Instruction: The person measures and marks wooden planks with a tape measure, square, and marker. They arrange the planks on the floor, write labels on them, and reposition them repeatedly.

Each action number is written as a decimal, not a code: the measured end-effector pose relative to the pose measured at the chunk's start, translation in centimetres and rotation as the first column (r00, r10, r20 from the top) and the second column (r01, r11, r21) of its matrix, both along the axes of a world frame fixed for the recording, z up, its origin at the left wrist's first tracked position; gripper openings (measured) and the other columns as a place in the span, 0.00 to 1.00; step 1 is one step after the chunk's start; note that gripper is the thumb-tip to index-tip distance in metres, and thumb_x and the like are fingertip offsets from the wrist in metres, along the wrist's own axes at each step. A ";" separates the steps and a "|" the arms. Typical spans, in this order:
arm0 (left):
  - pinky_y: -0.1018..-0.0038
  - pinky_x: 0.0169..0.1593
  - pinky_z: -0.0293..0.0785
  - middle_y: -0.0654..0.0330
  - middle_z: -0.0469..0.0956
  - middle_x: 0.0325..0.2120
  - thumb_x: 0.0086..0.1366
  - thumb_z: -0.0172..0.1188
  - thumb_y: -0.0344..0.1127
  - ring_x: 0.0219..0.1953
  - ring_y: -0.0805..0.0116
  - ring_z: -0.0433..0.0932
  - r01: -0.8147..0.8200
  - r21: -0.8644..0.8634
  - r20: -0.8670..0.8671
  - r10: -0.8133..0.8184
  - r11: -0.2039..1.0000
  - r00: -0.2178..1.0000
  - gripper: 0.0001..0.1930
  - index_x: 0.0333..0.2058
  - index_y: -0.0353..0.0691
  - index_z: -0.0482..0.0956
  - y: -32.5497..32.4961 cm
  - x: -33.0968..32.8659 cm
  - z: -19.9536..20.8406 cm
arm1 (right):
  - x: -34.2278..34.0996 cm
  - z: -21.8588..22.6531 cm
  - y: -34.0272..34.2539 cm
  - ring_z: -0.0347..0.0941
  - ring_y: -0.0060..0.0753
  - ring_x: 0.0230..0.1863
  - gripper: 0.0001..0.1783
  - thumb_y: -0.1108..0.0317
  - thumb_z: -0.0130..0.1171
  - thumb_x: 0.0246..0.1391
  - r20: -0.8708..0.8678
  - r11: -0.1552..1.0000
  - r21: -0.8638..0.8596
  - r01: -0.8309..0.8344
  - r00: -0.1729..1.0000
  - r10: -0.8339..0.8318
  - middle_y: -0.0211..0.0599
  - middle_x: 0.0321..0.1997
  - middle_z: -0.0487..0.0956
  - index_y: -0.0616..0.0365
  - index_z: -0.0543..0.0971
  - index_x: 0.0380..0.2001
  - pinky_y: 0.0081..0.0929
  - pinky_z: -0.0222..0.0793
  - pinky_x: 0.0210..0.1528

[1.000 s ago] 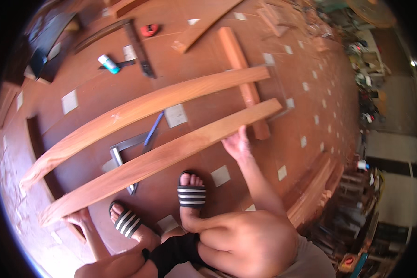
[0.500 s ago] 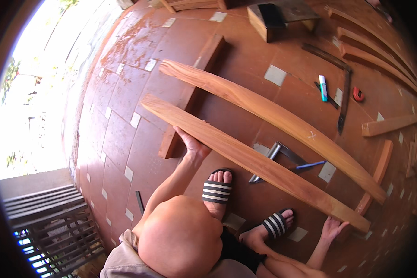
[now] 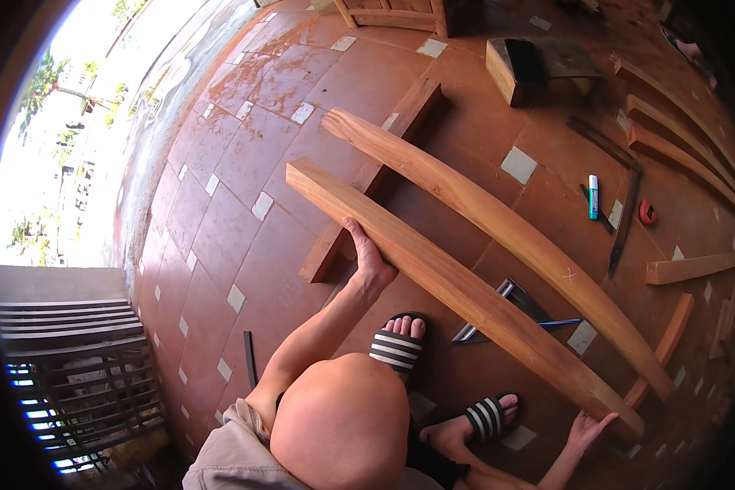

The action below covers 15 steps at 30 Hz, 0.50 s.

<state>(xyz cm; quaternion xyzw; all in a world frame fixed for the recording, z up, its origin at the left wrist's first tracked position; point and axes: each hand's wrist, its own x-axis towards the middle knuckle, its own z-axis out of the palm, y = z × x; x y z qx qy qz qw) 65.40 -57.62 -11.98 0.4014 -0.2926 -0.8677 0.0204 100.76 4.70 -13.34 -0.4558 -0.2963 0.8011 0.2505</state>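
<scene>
A long reddish-brown wooden beam (image 3: pixel 445 273) runs slantwise in front of me, from upper left to lower right. My left hand (image 3: pixel 371 260) grips it nearer its far-left end, thumb up along the near side and fingers hidden underneath. Close to the other end, my right hand (image 3: pixel 586 430) holds the beam from below, its thumb sticking out and its fingers mostly hidden. Just beyond lies a second curved beam (image 3: pixel 498 224) with a chalk-like cross on it. It rests across a wooden crosspiece (image 3: pixel 416 110) at left and a thinner strip (image 3: pixel 672 331) at right.
A metal square (image 3: pixel 510 290) and a blue pen (image 3: pixel 559 322) lie on the tiles between the beams. Farther right are a marker (image 3: pixel 593 198), a dark angled bar (image 3: pixel 629 188), a red tape measure (image 3: pixel 647 212) and several curved pieces (image 3: pixel 686 159). A low stool (image 3: pixel 502 73) stands behind.
The beam in my hands has rolled about its length, so an edge between two faces now shows. Both hands stay at its ends. The whole view has shifted.
</scene>
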 end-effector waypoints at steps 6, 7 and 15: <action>0.50 0.70 0.70 0.56 0.80 0.55 0.58 0.52 0.89 0.61 0.55 0.76 0.091 0.007 0.011 -0.091 0.996 0.996 0.51 0.59 0.47 0.76 -0.3 -0.3 0.0 | -0.6 -0.3 0.5 0.66 0.38 0.74 0.48 0.35 0.65 0.65 0.041 1.000 0.012 0.005 0.999 -0.005 0.37 0.76 0.70 0.57 0.67 0.74 0.40 0.64 0.77; 0.50 0.71 0.69 0.56 0.79 0.56 0.59 0.53 0.88 0.62 0.55 0.75 0.123 -0.032 0.008 -0.123 0.992 0.992 0.51 0.60 0.47 0.76 -0.4 -0.4 0.0 | -0.7 -0.4 0.7 0.67 0.37 0.74 0.48 0.36 0.66 0.64 0.066 0.999 0.014 0.030 0.997 -0.031 0.37 0.75 0.71 0.58 0.67 0.74 0.40 0.64 0.77; 0.55 0.72 0.68 0.59 0.77 0.61 0.63 0.60 0.81 0.64 0.60 0.74 0.201 -0.165 0.171 -0.173 0.966 0.970 0.47 0.65 0.49 0.73 -0.8 -1.6 0.3 | -2.0 0.1 1.3 0.68 0.33 0.69 0.44 0.42 0.74 0.61 0.155 0.999 -0.010 0.052 0.987 -0.050 0.35 0.65 0.75 0.59 0.72 0.69 0.36 0.63 0.76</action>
